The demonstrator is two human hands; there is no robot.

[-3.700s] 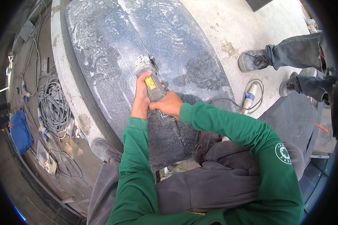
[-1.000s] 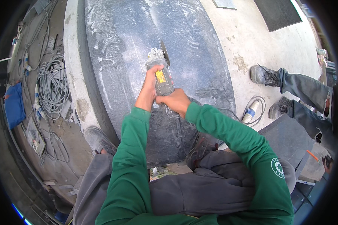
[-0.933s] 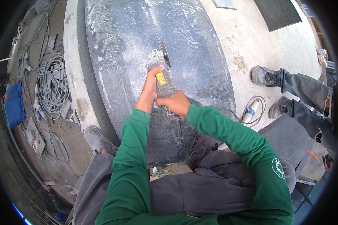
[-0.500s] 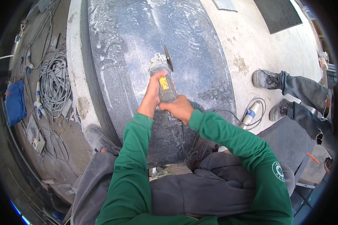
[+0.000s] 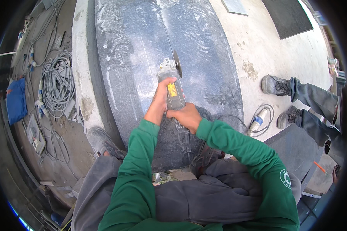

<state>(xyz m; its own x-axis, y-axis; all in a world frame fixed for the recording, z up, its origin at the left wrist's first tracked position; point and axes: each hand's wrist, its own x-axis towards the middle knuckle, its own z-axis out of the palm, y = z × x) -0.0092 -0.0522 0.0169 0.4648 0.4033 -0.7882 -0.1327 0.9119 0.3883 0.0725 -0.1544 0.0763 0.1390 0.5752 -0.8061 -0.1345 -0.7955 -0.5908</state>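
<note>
Both my hands are closed round an angle grinder [image 5: 176, 101], which has a grey body and a yellow label. My left hand [image 5: 158, 101] grips its front part from the left, thumb over the top behind the gear head. Farther back, my right hand [image 5: 188, 117] wraps the rear of the body. A dark cutting disc [image 5: 177, 64] stands on edge at the head's right side, in line with a thin straight groove in the dusty blue-grey stone slab [image 5: 208, 65]. Whether the disc touches the stone, I cannot tell. Fainter pale lines run left of the groove.
My dusty shoes [image 5: 103, 141] flank the slab's near end. At right stand another person's boots [image 5: 274, 85], near a cable connector [image 5: 258, 121]. Coiled grey cable [image 5: 58, 84] and a blue cloth [image 5: 16, 101] lie at left. A dark tile [image 5: 288, 17] is at the far right.
The whole scene has shifted slightly down and right in the picture. Both hands keep the same hold on the grinder, which stays at nearly the same place along the groove.
</note>
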